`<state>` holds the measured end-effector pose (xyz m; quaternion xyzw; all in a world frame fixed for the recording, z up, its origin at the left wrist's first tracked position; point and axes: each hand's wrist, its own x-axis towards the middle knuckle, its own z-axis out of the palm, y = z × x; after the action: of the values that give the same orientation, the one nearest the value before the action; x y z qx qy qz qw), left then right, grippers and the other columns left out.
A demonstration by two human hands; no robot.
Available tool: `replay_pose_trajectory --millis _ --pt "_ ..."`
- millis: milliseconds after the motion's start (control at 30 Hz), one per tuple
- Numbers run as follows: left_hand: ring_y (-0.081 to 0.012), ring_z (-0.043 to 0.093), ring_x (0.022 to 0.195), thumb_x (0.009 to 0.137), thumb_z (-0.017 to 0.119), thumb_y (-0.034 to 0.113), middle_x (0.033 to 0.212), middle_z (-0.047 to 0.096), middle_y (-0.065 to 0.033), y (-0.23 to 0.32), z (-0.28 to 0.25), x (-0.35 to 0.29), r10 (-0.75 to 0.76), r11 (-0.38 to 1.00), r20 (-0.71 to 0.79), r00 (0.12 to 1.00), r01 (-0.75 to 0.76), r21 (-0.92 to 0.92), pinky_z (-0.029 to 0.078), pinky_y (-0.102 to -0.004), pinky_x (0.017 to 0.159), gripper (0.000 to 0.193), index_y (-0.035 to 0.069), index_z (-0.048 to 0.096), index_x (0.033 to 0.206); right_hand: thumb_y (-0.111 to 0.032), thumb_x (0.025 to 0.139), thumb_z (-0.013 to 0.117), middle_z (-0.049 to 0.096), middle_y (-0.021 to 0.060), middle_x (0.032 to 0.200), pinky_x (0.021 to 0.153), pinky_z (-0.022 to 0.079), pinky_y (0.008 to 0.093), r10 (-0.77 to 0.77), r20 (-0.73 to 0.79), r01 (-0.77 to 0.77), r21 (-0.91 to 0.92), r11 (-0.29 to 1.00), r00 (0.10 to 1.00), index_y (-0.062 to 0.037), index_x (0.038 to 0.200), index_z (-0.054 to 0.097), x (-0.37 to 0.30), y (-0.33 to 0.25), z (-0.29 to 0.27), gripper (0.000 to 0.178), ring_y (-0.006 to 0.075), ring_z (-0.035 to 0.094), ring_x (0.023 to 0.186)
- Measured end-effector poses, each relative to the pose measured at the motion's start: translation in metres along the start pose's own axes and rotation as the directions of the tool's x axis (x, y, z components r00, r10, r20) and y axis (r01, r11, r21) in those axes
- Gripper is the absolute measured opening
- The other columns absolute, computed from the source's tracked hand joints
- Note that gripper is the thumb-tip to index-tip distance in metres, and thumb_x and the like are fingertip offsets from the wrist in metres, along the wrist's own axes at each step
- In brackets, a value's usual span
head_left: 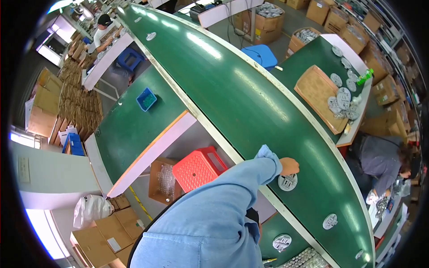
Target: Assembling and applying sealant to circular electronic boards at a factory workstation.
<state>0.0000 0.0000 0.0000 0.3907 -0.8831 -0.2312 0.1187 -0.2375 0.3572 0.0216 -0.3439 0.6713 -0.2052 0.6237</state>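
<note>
Left hand (289, 166): fingers curled at grey disc (287, 183), grip unclear. Right hand: out of view. Disc: round, relief-surfaced, on smooth green belt (201, 85), near white rail (225, 145); open belt beyond.

my sleeve (192, 228) is pale blue; from my hand (289, 166), the six-o'clock disc (288, 183) is grey, the nine-o'clock stool (194, 174) red.

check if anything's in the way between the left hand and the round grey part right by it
Nothing visible stands between them. The left hand is at the upper edge of the round grey part, which lies on the green belt. Whether the fingers actually grip it, I can't tell.
</note>
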Motion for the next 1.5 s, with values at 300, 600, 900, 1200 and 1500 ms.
replay_pose_trajectory --millis 300,600,900,1200,1500 --pt "-0.0369 0.072 0.104 0.087 0.068 0.010 0.104 0.073 -0.0173 0.061 -0.015 -0.045 -0.086 0.996 -0.096 0.992 0.084 -0.026 0.061 -0.0459 0.091 0.018 0.005 0.074 0.103 -0.035 0.106 0.070 0.066 0.0195 0.130 0.105 0.050 0.0402 -0.209 0.099 0.226 -0.216 0.950 0.973 0.0035 0.148 0.053 -0.038 -0.056 0.043 0.060 0.0270 0.063 0.120" --pt "-0.0428 0.070 0.096 0.097 0.066 0.008 0.102 0.071 -0.0196 0.198 0.044 -0.136 -0.041 0.930 -0.164 0.986 -0.022 -0.367 0.057 -0.0500 0.078 0.015 0.003 0.070 0.110 -0.032 0.099 0.079 0.052 0.0221 0.154 0.119 0.041 0.0388 -0.084 -0.052 0.093 0.199 0.976 0.995 0.0013 0.164 0.032 -0.124 0.032 0.059 0.087 0.0270 0.052 0.141" --pt "-0.0424 0.066 0.088 0.097 0.069 0.007 0.093 0.065 -0.0174 0.315 0.138 -0.126 0.422 0.845 0.056 0.905 -0.370 -0.385 0.054 -0.0502 0.075 0.010 0.002 0.067 0.105 -0.033 0.095 0.081 0.037 0.0273 0.166 0.129 0.029 0.0409 0.075 -0.105 -0.017 0.465 0.885 0.992 0.0008 0.169 0.018 -0.207 0.106 0.060 0.103 0.0330 0.036 0.157" --pt "-0.0341 0.073 0.095 0.102 0.070 0.015 0.103 0.071 -0.0193 0.313 0.135 -0.125 0.164 0.801 0.018 0.986 -0.123 -0.585 0.057 -0.0423 0.078 0.017 0.003 0.070 0.114 -0.036 0.095 0.080 0.047 0.0263 0.161 0.125 0.036 0.0399 0.085 -0.208 0.035 0.514 0.857 0.974 0.0012 0.168 0.024 -0.227 0.121 0.063 0.099 0.0336 0.047 0.150" --pt "-0.0220 0.064 0.125 0.114 0.039 0.056 0.134 0.073 -0.0130 0.223 0.067 -0.263 -0.128 0.705 0.909 0.397 0.681 -0.198 0.044 -0.0337 0.114 0.068 0.001 0.067 0.141 -0.037 0.098 0.076 0.051 0.0283 0.157 0.122 0.040 0.0412 -0.025 -0.114 0.062 0.330 0.942 0.993 0.0011 0.166 0.029 -0.194 0.094 0.057 0.091 0.0359 0.051 0.146"
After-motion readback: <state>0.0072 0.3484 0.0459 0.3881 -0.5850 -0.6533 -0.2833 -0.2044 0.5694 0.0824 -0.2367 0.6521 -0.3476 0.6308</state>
